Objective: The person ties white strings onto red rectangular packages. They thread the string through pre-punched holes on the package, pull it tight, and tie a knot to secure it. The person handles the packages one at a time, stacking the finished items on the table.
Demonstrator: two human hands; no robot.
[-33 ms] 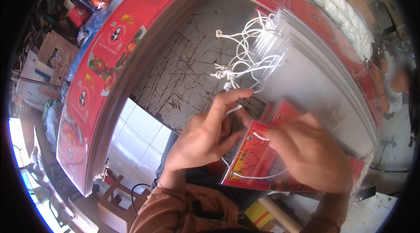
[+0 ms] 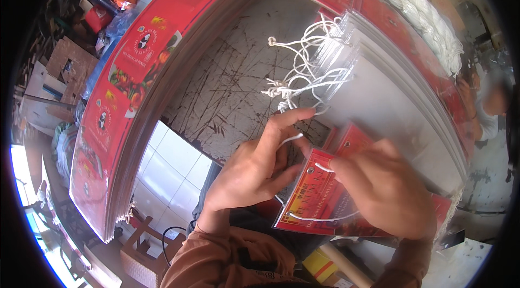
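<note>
A red printed sign [image 2: 303, 193] with metal eyelets at its left edge lies tilted low on the right. White string [image 2: 319, 218] runs through its eyelets and across its face. At the upper eyelet, my right hand [image 2: 387, 193] is closed, thumb and finger pinching the string. Beside the sign's left edge my left hand [image 2: 246, 171] is curled, index finger stretched forward; a loose string end sticks out between its fingers. Part of its grip is hidden. Just beyond lies a stack of signs [image 2: 384, 82], pale backs up, with knotted string loops [image 2: 295, 79] at their left edge.
A tall stack of red printed signs [image 2: 143, 44] curves along the left. The scratched grey tabletop [image 2: 216, 82] lies between the stacks. A white string hank [image 2: 422, 23] rests at the back right. A wooden stool [image 2: 143, 255] stands low left. Another person [image 2: 490, 101] is at the far right.
</note>
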